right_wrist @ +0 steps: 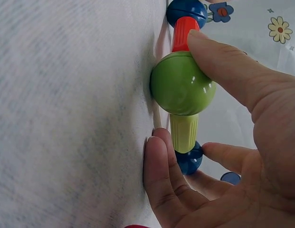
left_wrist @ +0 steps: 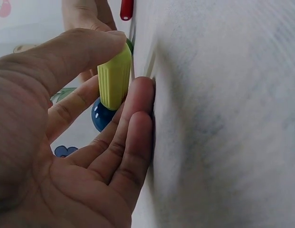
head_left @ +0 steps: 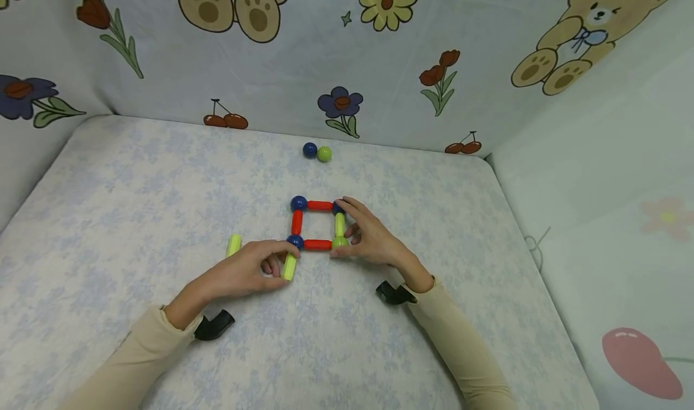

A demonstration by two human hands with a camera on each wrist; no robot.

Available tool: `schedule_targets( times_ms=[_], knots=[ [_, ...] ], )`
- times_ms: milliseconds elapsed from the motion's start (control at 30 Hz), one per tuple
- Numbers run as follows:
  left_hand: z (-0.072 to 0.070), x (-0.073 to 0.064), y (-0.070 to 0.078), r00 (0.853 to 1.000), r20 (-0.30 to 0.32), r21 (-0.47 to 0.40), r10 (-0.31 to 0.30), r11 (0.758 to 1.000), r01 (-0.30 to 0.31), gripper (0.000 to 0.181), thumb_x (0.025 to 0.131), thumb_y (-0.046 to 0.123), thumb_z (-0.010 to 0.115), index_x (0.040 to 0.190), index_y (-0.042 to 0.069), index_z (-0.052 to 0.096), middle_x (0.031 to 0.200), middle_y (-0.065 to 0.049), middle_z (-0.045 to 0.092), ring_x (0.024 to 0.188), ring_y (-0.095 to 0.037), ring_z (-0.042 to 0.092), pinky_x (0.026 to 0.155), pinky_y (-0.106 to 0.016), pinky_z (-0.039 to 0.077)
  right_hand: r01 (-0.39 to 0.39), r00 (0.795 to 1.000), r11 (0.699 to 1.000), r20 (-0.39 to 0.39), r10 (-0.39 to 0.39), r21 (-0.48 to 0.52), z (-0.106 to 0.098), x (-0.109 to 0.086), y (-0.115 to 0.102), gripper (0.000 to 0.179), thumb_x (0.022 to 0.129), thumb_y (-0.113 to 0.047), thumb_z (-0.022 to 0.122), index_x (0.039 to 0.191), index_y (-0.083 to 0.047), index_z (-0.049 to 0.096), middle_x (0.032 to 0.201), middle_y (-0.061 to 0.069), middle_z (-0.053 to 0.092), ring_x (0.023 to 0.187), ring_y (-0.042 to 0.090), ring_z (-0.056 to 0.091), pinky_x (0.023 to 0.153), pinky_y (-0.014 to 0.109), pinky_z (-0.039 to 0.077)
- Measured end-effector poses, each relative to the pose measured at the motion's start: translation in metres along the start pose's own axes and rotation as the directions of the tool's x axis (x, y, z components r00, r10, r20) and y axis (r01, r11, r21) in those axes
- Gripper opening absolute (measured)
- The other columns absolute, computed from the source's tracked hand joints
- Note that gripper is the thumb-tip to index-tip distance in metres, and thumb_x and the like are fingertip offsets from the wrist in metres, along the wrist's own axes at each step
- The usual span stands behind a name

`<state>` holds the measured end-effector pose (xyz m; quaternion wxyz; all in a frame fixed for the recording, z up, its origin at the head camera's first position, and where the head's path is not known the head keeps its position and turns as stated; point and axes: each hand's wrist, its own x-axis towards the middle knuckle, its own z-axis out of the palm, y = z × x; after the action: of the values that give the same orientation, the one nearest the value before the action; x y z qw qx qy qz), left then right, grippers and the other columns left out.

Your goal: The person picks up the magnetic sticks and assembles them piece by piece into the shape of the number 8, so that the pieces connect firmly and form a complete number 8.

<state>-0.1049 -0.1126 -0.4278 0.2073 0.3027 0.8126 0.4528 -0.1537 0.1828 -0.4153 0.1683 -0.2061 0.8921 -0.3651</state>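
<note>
Ball-and-rod toy square (head_left: 317,245) lies near the middle of a table (head_left: 135,175) with a blue-on-white floral surface, its three blue balls (head_left: 299,203) and one green ball (head_left: 340,242) linked by three red rods (head_left: 320,206) and a yellow-green side rod (head_left: 340,224). A person's left hand (head_left: 246,270), fingers partly bent, pinches a second yellow-green rod (head_left: 290,268) lengthwise, thumb at its near end and forefinger at the near-left blue ball it meets. The right hand (head_left: 374,236) grips the square's right side in a wider span, thumb against the green ball, forefinger on the far blue ball. Beside the left hand, partly hidden, lies another yellow-green rod (head_left: 234,245). Farther back, a loose blue ball (head_left: 309,150) and loose green ball (head_left: 324,153) sit side by side before a printed backdrop (head_left: 162,91).
</note>
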Motion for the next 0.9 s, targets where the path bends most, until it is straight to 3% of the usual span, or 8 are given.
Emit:
schedule_targets(
  times_ms=[333,567,733,900],
  knots=[
    [0.004,0.003,-0.001,1.000,-0.015,-0.014,-0.024,1.000,0.024,0.043,0.088,0.020,0.079,0.127,0.016,0.062,0.099,0.002,0.063,0.078,-0.010,0.061,0.077,-0.026,0.051,0.002,1.000,1.000,-0.005,-0.002,-0.009,0.000,0.000,0.000,0.102,0.078,-0.024,0.088,0.159,-0.013,0.028,0.166,0.011,0.016,0.098,0.020,0.061,0.080,0.029,0.054],
    [0.003,0.002,-0.004,1.000,0.011,-0.076,-0.013,0.997,0.014,0.037,0.096,0.029,0.069,0.129,0.016,0.062,0.098,-0.002,0.059,0.078,-0.014,0.055,0.071,-0.025,0.048,0.000,1.000,1.000,0.024,0.001,-0.010,-0.004,0.002,0.001,0.101,0.080,-0.028,0.087,0.159,-0.016,0.026,0.166,0.013,0.013,0.099,0.020,0.063,0.083,0.032,0.054],
    [0.000,0.001,-0.006,0.998,0.051,-0.137,-0.022,0.990,0.028,0.035,0.099,0.026,0.065,0.132,0.014,0.060,0.098,-0.005,0.056,0.079,-0.016,0.051,0.071,-0.024,0.045,-0.041,0.999,0.997,0.024,0.043,-0.064,-0.022,0.013,-0.003,0.086,0.088,-0.035,0.078,0.158,-0.016,0.031,0.162,0.012,0.028,0.106,0.027,0.065,0.090,0.042,0.054],
    [0.000,0.002,-0.007,0.997,0.063,-0.149,-0.033,0.988,0.042,0.036,0.100,0.026,0.064,0.133,0.014,0.059,0.099,-0.005,0.056,0.080,-0.016,0.050,0.071,-0.024,0.044,-0.040,0.999,0.985,-0.012,0.039,-0.169,-0.046,0.043,-0.009,0.068,0.096,-0.036,0.068,0.153,-0.009,0.040,0.155,0.014,0.042,0.115,0.033,0.063,0.091,0.047,0.053]
  ],
)
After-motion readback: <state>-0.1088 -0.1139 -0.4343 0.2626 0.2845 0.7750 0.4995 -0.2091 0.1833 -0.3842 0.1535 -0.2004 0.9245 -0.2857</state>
